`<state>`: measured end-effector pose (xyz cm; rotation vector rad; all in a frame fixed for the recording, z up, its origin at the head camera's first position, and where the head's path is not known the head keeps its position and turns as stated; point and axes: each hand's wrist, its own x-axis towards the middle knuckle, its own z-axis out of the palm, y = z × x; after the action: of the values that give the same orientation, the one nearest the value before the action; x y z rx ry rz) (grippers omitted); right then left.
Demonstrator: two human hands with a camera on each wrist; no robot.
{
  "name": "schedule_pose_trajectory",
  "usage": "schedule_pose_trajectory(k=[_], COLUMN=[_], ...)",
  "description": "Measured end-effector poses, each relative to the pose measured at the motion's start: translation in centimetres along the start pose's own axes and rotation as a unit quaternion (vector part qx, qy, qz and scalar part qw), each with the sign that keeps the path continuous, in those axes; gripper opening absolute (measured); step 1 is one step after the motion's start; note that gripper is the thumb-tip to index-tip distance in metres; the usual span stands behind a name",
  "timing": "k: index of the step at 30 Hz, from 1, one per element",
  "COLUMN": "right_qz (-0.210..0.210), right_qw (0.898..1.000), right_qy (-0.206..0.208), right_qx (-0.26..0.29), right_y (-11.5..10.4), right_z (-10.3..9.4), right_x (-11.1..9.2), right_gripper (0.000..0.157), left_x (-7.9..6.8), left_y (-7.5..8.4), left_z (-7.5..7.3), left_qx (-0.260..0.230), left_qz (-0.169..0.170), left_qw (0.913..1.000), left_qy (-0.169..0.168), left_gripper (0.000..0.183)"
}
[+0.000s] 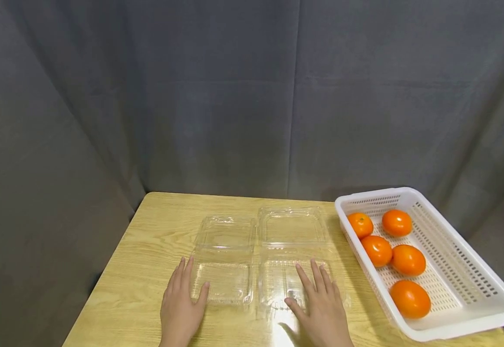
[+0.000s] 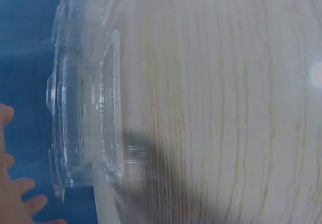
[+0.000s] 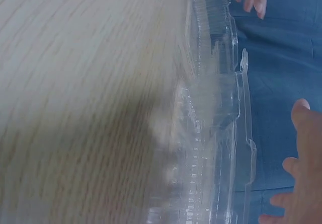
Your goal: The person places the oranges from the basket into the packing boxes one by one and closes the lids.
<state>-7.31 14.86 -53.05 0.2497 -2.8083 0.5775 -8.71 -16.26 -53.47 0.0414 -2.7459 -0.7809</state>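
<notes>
Two clear plastic clamshell boxes lie opened out side by side on the wooden table: a left box [image 1: 223, 279] and a slightly larger right box [image 1: 292, 231]. My left hand [image 1: 181, 301] is by the near left corner of the left box, fingers extended and thumb apart. Over the near part of the right box is my right hand [image 1: 323, 306], its fingers spread. In the wrist views, the left hand [image 2: 15, 199] and the right hand [image 3: 304, 173] appear raised above the boxes, with a gap between. Neither holds anything.
A white perforated plastic basket [image 1: 469, 248] stands at the table's right side. Several smooth orange fruits, tomato-like, lie in it, one of them a near fruit [image 1: 410, 299]. Grey cloth [image 1: 217, 96] hangs behind the wooden table [image 1: 130, 270].
</notes>
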Motion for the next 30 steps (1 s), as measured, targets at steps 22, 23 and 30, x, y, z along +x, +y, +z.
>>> schedule_pose_trajectory(k=[22,23,30], right_qz=[0.017,0.017,0.021], right_qw=[0.998,0.998,0.998], right_qy=[0.015,0.013,-0.015], right_qx=[0.058,0.059,0.053], right_y=[0.5,0.5,0.6], right_z=[-4.4,-4.6,-6.2], right_x=[1.2,1.2,1.6], right_gripper=[0.056,0.054,0.044], left_x=[-0.1,-0.1,-0.4], left_y=[-2.8,-2.8,-3.1], left_z=[-0.5,-0.5,0.5], left_qx=[-0.381,-0.385,-0.406], left_qz=[-0.23,-0.235,-0.233], left_qw=[0.8935,0.8907,0.8824], left_qy=[-0.055,-0.054,-0.049], left_gripper=[0.072,0.071,0.062])
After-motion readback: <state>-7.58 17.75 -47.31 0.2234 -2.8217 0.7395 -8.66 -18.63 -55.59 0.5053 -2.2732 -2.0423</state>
